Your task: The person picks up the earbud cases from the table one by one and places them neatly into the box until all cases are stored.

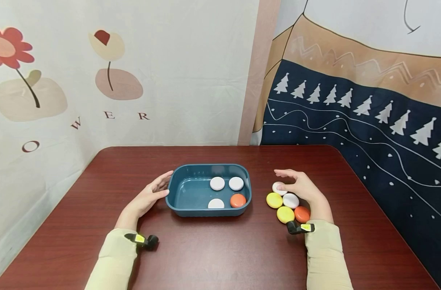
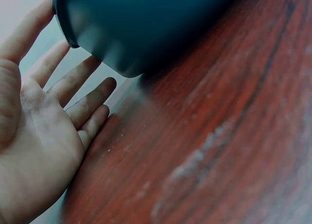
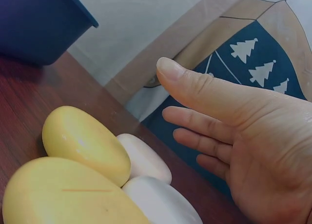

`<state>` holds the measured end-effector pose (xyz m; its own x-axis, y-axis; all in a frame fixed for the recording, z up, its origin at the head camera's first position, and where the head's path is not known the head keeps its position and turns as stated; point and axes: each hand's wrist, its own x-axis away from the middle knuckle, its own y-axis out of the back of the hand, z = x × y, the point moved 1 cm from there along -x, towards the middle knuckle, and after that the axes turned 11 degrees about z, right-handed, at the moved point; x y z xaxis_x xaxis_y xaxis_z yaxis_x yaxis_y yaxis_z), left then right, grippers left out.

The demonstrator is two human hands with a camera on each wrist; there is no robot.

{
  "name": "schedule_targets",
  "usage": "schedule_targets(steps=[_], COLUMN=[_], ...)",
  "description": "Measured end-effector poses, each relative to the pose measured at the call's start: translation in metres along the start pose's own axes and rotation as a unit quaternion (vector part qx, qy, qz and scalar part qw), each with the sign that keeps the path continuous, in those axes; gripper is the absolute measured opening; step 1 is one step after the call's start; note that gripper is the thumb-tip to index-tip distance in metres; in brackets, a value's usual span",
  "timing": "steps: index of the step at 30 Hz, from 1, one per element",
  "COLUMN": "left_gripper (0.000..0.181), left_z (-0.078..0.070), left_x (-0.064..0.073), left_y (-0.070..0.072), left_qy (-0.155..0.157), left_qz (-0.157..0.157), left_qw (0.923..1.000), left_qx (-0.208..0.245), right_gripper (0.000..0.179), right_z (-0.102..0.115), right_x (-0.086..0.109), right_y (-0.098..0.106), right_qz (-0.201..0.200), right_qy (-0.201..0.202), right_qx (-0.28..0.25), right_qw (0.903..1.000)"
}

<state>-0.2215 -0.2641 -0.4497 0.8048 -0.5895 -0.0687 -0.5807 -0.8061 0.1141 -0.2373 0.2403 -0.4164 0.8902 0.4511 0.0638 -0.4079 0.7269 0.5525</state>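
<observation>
From the head view, the right hand (image 1: 304, 190) overlaps a white disc (image 1: 276, 187); its wrist view shows them apart, fingers spread. The left hand (image 1: 145, 200), also spread, touches a blue box (image 1: 202, 212).

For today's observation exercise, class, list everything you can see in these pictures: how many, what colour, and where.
Table: 1, reddish-brown, beneath everything
Tray: 1, dark teal, mid-table
White discs in the tray: 3, white, centre and right
Orange disc in the tray: 1, orange, near right corner
Loose white discs: 2, white, on the table right of the tray
Loose yellow discs: 2, yellow, same cluster
Loose orange disc: 1, orange, same cluster
Flower backdrop: 1, off-white, behind, left
Tree backdrop: 1, navy, tan and white, behind, right
Wrist cameras: 2, black, one per wrist
Sleeves: 2, pale yellow-green, both arms
Left hand: 1, at the tray's left end
Right hand: 1, by the loose discs
</observation>
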Motion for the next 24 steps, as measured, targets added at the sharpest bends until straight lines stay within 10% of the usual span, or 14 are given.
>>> schedule_targets(steps=[24], left_gripper=[0.066], left_z=[0.001], left_x=[-0.001], left_y=[0.001], left_qy=[0.001], left_qz=[0.0], left_qw=[1.0], left_qx=[-0.002], right_gripper=[0.057], right_z=[-0.02], right_x=[0.003], right_y=[-0.002], right_qz=[0.017], right_qy=[-0.035], right_qx=[-0.002], right_qw=[0.9992])
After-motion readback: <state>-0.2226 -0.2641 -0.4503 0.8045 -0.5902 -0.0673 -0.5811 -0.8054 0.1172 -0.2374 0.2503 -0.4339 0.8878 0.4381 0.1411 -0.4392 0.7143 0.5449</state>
